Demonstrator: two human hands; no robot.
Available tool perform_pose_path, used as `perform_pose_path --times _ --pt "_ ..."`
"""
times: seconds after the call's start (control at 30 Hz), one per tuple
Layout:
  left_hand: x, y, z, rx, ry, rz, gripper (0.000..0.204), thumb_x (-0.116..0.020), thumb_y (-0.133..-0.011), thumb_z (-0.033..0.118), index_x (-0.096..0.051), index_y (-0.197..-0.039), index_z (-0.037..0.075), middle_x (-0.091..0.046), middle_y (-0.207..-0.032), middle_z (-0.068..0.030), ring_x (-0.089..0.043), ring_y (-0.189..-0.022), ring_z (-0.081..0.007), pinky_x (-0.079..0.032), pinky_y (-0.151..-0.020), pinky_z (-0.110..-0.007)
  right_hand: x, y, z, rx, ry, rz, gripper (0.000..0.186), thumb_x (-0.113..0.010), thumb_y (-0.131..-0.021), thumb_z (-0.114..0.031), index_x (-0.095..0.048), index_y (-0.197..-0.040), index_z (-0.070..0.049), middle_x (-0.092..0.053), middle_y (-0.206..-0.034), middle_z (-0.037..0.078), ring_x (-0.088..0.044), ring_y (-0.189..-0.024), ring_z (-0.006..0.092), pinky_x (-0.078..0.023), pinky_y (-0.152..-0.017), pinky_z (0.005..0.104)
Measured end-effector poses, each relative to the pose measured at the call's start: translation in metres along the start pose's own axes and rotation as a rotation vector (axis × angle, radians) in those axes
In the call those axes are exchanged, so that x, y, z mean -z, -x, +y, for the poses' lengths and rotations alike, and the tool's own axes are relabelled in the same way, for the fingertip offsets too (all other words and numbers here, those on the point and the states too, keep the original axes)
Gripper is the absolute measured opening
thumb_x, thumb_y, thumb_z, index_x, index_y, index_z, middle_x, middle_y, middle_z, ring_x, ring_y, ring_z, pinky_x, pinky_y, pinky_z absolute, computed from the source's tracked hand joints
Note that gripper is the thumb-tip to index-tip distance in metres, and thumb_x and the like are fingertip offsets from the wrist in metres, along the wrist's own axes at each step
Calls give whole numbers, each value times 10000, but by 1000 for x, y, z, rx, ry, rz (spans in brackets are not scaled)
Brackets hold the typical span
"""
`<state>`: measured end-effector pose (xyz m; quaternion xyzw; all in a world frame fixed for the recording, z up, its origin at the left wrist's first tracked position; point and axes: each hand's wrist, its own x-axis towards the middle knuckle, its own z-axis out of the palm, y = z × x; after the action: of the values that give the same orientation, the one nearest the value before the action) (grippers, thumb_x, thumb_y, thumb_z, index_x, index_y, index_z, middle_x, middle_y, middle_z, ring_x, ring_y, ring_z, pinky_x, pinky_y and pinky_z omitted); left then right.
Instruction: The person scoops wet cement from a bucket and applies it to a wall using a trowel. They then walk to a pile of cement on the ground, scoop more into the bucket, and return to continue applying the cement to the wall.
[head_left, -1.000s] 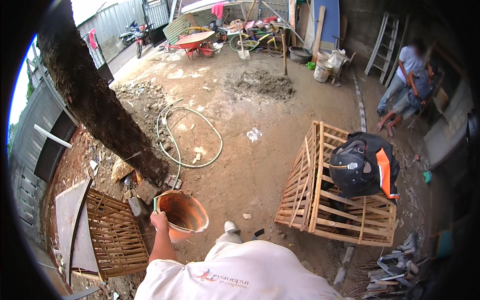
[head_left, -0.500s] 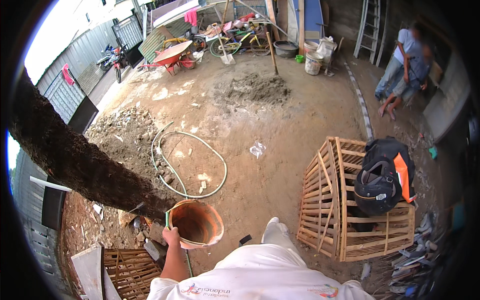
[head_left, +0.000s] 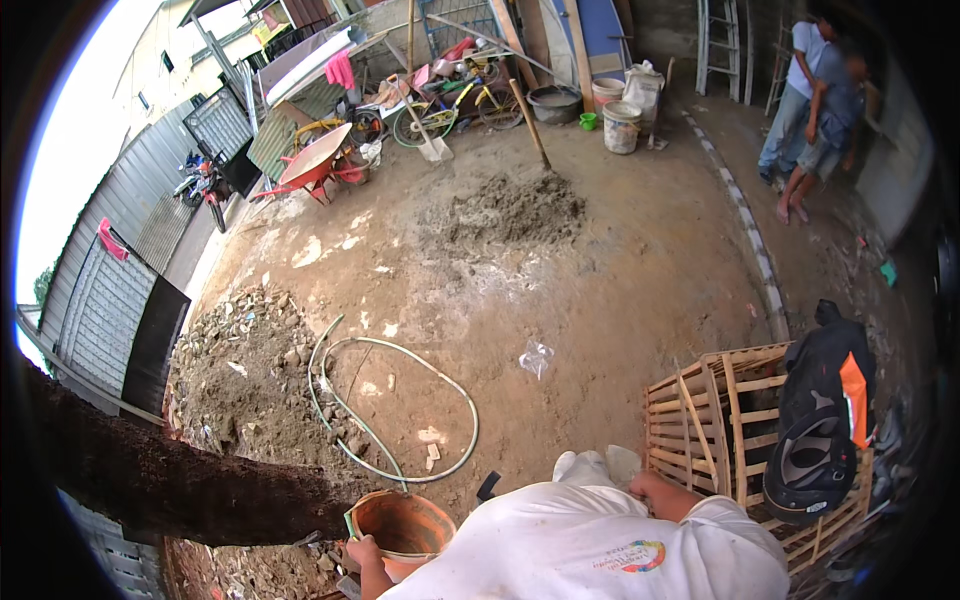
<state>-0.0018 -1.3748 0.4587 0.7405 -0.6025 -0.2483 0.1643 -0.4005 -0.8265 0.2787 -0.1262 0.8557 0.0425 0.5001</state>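
- The left hand [head_left: 362, 553] grips the rim of a round orange plastic bucket [head_left: 402, 528]; its fingers are closed over the near left edge, low in the view beside the person's white shirt [head_left: 590, 550].
- The right hand is mostly hidden behind the shirt; only the forearm [head_left: 665, 495] shows, so I cannot tell whether its fingers are apart or together.
- The bucket sits upright and looks empty inside, so it is probably light for now. The thin plastic wall likely flexes, and the dusty rim may slip; a grip on the rim works while it is empty, but a handle, if there is one, would suit a full load better.
- Just beyond the bucket lie a looped pale green hose [head_left: 400, 400] and a heap of rubble and soil [head_left: 240, 370].
- A dark rough tree trunk [head_left: 170, 490] crosses at the left.
- To the right stands a slatted wooden crate [head_left: 710, 420] carrying a black helmet [head_left: 805, 470].
- Far off, two people [head_left: 815, 100] stand near a grey sand pile [head_left: 510, 205].
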Motion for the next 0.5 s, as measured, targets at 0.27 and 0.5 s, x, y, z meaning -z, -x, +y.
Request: perform_pose_path --times 0.27,0.5 --pt "-76 -101 79 57 105 17 200 -601 -709 16 -610 -901 -41 -625 -757 -136 -600 -646 -258 -483 -659 -401 260 -60 -98 -96 -360 335 476 -660 -798 -242 -609 -1220 -25 -722 -963 179 -719 -859 298 -547 -802 423" --pt "-223 -210 277 9 2 -125 197 -626 -705 31 -598 -866 -79 -632 -767 -172 -609 -653 -292 -490 -631 -422 323 -130 -148 -282 -523 484 493 -688 -771 -258 -611 -1181 6 -711 -977 204 -713 -881 321 -551 -802 423"
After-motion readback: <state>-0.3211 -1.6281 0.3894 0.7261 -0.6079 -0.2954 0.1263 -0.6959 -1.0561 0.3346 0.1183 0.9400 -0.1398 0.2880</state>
